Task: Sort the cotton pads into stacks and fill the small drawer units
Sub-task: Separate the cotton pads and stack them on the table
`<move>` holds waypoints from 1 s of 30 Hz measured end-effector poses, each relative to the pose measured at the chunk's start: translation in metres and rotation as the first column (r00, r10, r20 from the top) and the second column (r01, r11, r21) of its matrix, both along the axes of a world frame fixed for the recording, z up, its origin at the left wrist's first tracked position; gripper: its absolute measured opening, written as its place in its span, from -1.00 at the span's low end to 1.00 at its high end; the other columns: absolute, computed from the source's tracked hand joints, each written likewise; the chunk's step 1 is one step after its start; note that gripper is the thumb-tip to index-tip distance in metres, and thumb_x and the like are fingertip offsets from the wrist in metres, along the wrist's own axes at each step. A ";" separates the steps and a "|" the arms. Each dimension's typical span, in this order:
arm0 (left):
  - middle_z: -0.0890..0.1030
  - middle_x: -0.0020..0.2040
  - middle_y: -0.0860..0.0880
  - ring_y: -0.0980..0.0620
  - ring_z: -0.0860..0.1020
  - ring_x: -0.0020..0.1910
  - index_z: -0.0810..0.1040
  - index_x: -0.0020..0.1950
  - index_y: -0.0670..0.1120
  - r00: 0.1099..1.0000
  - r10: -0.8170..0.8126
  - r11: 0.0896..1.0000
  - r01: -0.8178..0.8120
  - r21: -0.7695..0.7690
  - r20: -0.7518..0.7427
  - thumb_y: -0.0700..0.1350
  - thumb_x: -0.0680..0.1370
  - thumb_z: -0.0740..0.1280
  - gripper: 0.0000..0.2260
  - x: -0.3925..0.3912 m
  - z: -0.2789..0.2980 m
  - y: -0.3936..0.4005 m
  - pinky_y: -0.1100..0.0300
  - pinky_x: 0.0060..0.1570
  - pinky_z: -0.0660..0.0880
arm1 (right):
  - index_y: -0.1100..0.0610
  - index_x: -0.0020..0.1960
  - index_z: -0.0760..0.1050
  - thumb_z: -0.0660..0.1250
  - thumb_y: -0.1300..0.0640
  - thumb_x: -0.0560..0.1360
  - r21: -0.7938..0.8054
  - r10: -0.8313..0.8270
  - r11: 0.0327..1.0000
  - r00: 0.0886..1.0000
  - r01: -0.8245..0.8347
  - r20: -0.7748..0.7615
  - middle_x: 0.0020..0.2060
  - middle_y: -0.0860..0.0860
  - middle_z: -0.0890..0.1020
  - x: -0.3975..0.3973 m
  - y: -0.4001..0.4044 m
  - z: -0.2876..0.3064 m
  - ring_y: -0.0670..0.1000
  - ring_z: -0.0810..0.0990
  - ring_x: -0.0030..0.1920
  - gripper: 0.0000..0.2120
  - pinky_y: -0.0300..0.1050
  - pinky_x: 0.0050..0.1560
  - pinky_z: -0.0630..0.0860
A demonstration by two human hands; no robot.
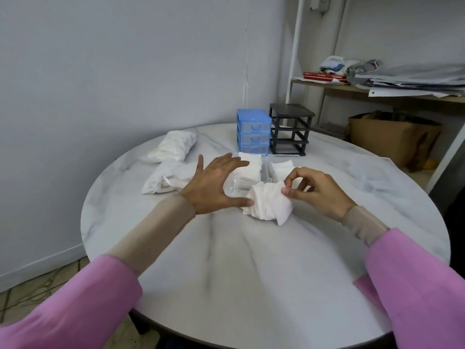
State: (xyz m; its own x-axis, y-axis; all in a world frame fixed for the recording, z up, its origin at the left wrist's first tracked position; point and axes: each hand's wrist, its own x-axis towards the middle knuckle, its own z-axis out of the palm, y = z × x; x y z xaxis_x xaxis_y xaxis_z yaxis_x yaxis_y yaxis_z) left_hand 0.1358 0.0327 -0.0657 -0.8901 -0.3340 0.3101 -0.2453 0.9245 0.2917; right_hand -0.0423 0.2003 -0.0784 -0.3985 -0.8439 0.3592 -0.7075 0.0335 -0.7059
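Loose pile of cotton pads sits center frame on the tabletop. Right hand grip pinches the pile's upper-right edge; left hand is spread, thumb touching its left side. Clear drawers lie just above, nearer the left hand.

Soft, matt white cotton pads lie on a glossy marble-patterned table, in front of a shiny blue plastic drawer unit and a matt black plastic frame beside it.
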 end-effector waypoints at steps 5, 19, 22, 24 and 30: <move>0.45 0.31 0.06 0.08 0.33 0.32 0.45 0.29 0.01 0.964 -0.072 0.987 0.105 0.119 -0.256 0.21 0.47 0.28 -0.54 -0.013 0.005 0.010 0.21 0.30 0.18 | 0.05 -0.24 0.48 0.41 0.13 0.44 -0.030 0.011 0.999 0.997 -0.009 0.072 -0.21 -0.10 0.55 -0.005 0.003 0.000 -0.07 0.44 -0.25 -0.87 -0.18 -0.14 0.36; 0.63 -0.06 0.00 0.20 0.53 -0.10 0.57 0.03 -0.09 0.871 0.003 0.830 0.271 0.487 -0.490 -0.22 0.57 0.27 -0.89 -0.047 0.005 0.033 0.44 -0.13 0.42 | 0.19 -0.10 0.43 0.32 0.31 0.48 -0.241 0.027 0.969 0.951 0.051 0.309 -0.29 0.04 0.52 -0.010 0.005 0.018 -0.22 0.47 -0.35 -0.92 -0.43 -0.26 0.39; 0.61 -0.14 0.02 0.17 0.54 -0.14 0.57 0.02 -0.13 0.862 0.047 0.732 0.314 0.605 -0.504 -0.22 0.57 0.26 -0.89 -0.055 0.003 0.032 0.38 -0.09 0.44 | 0.20 -0.13 0.41 0.33 0.33 0.48 -0.294 0.006 0.952 0.953 0.087 0.302 -0.26 -0.01 0.51 -0.009 -0.008 0.017 -0.28 0.48 -0.35 -0.89 -0.46 -0.34 0.36; 0.60 -0.14 -0.02 0.12 0.56 -0.16 0.56 0.00 -0.18 0.859 0.087 0.610 0.354 0.709 -0.504 -0.19 0.58 0.25 -0.88 -0.060 0.002 0.031 0.29 -0.08 0.50 | 0.21 -0.13 0.42 0.34 0.33 0.47 -0.311 0.001 0.945 0.954 0.097 0.299 -0.24 -0.03 0.53 -0.008 -0.017 0.015 -0.29 0.50 -0.33 -0.90 -0.45 -0.32 0.38; 0.61 -0.21 -0.10 0.14 0.60 -0.29 0.55 -0.03 -0.26 0.840 0.226 0.483 0.344 0.805 -0.494 -0.29 0.55 0.26 -0.91 -0.067 -0.007 0.026 0.29 -0.23 0.55 | 0.08 -0.19 0.50 0.39 0.26 0.44 -0.316 0.043 0.947 0.959 0.050 0.281 -0.23 -0.08 0.57 -0.004 -0.042 0.009 -0.19 0.50 -0.24 -0.88 -0.30 -0.19 0.43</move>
State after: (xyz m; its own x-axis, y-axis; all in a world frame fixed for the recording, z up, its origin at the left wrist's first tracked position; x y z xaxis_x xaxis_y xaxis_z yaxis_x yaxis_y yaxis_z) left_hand 0.0689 0.0583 -0.0728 -0.7320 -0.6246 0.2721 0.2341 0.1444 0.9614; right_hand -0.0467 0.1583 -0.0698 -0.5249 -0.7027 0.4802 -0.4788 -0.2227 -0.8492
